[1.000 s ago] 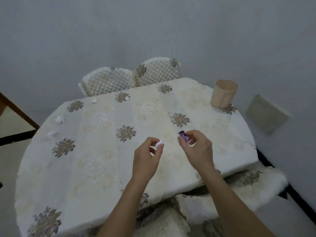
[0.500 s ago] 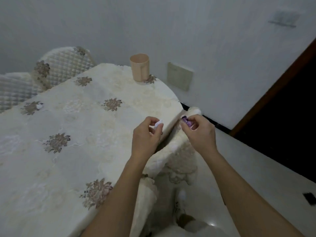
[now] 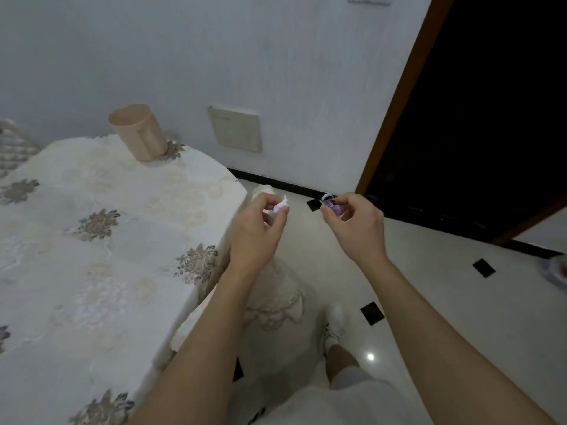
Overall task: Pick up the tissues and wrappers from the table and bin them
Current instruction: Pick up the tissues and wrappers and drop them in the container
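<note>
Pinching a tiny white tissue scrap [image 3: 281, 206] between thumb and forefinger, the left hand [image 3: 256, 231] hangs just past the table [image 3: 122, 271] edge; the right hand [image 3: 356, 228] pinches a purple wrapper [image 3: 331, 205] over the floor [image 3: 460, 302]. Such slight fingertip holds could let either piece slip and drop unnoticed.

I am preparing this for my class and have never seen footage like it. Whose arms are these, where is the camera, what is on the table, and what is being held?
No machine here: these are a person's two bare arms, filmed by a camera worn on their head, looking forward and down. The left hand pinches a small white tissue scrap; the right hand pinches a crumpled purple wrapper. On the cloth-covered table stands a beige container.
</note>
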`<state>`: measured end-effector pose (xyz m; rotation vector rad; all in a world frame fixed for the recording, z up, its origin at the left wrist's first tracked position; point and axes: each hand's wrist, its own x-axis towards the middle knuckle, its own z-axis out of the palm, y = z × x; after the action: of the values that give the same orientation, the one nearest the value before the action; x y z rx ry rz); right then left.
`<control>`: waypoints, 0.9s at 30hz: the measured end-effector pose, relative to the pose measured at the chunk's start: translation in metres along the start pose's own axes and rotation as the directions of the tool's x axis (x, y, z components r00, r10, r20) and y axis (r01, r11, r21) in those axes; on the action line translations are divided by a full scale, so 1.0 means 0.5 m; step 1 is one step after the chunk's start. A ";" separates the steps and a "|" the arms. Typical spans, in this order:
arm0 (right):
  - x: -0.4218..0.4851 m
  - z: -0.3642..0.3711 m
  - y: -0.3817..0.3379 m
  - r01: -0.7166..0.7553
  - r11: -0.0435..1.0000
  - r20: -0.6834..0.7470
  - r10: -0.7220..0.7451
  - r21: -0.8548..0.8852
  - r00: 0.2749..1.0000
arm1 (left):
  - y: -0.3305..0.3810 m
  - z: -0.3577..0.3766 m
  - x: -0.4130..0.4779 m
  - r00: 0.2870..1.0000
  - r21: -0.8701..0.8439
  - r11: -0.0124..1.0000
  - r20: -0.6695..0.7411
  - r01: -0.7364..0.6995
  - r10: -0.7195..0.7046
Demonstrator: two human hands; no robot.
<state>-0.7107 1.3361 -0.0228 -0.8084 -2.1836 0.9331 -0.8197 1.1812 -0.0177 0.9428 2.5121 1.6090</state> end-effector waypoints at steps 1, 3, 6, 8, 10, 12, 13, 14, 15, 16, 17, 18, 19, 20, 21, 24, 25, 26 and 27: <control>0.019 0.000 0.015 -0.008 1.000 -0.002 0.008 0.001 1.000 | -0.003 0.019 0.019 1.000 -0.007 1.000 0.002 0.007 -0.007; 0.065 0.005 0.045 -0.013 1.000 -0.005 0.013 0.004 1.000 | -0.009 0.057 0.061 1.000 -0.011 1.000 0.003 0.023 -0.023; 0.156 0.017 0.092 -0.012 1.000 0.002 0.012 0.012 1.000 | -0.014 0.115 0.140 0.999 0.009 0.999 0.007 0.049 -0.049; 0.233 0.021 0.122 -0.005 1.000 0.017 0.004 0.025 1.000 | -0.018 0.155 0.202 0.997 0.048 0.996 -0.007 0.072 -0.071; 0.321 0.020 0.148 0.004 1.000 0.035 -0.005 0.026 0.999 | -0.011 0.194 0.269 0.995 0.085 0.991 -0.016 0.104 -0.103; 0.402 0.017 0.170 0.023 1.000 0.060 -0.024 0.019 0.998 | -0.001 0.231 0.331 0.990 0.102 0.985 -0.028 0.141 -0.138; 0.440 0.017 0.180 0.037 0.999 0.080 -0.038 0.016 0.996 | 0.003 0.249 0.362 0.987 0.104 0.982 -0.034 0.160 -0.157; 0.474 0.018 0.189 0.052 0.999 0.099 -0.053 0.013 0.994 | 0.007 0.267 0.392 0.985 0.101 0.980 -0.038 0.171 -0.168; 0.507 0.019 0.197 0.067 0.998 0.115 -0.068 0.013 0.991 | 0.010 0.283 0.420 0.984 0.100 0.980 -0.041 0.175 -0.171; 0.540 0.022 0.207 0.079 0.997 0.126 -0.081 0.015 0.989 | 0.012 0.297 0.448 0.984 0.102 0.980 -0.045 0.173 -0.169; 0.570 0.025 0.216 0.086 0.996 0.133 -0.088 0.022 0.987 | 0.013 0.311 0.472 0.985 0.107 0.980 -0.050 0.171 -0.166; 0.597 0.029 0.224 0.088 0.996 0.141 -0.091 0.029 0.986 | 0.012 0.322 0.494 0.984 0.110 0.979 -0.055 0.173 -0.168; 0.623 0.035 0.233 0.089 0.995 0.152 -0.093 0.034 0.984 | 0.009 0.331 0.512 0.983 0.115 0.977 -0.063 0.182 -0.175; 0.645 0.043 0.240 0.091 0.995 0.165 -0.095 0.035 0.982 | 0.005 0.338 0.529 0.979 0.119 0.973 -0.076 0.196 -0.188; 0.667 0.052 0.246 0.091 0.995 0.178 -0.095 0.035 0.979 | -0.001 0.344 0.544 0.974 0.122 0.969 -0.094 0.215 -0.204; 0.727 0.087 0.256 0.096 0.994 0.229 -0.106 0.054 0.968 | -0.020 0.355 0.592 0.956 0.116 0.956 -0.153 0.270 -0.251; 0.746 0.101 0.258 0.101 0.993 0.250 -0.113 0.062 0.962 | -0.025 0.357 0.608 0.949 0.121 0.950 -0.170 0.288 -0.266; 0.765 0.116 0.260 0.103 0.992 0.269 -0.119 0.071 0.956 | -0.031 0.358 0.623 0.942 0.125 0.944 -0.183 0.305 -0.280; 0.784 0.131 0.261 0.105 0.991 0.287 -0.124 0.082 0.950 | -0.037 0.358 0.639 0.937 0.123 0.941 -0.196 0.315 -0.288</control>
<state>-0.9638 1.6684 -0.0434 -0.5316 -2.4069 1.1178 -1.0327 1.4795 -0.0219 0.4029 2.7604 1.4803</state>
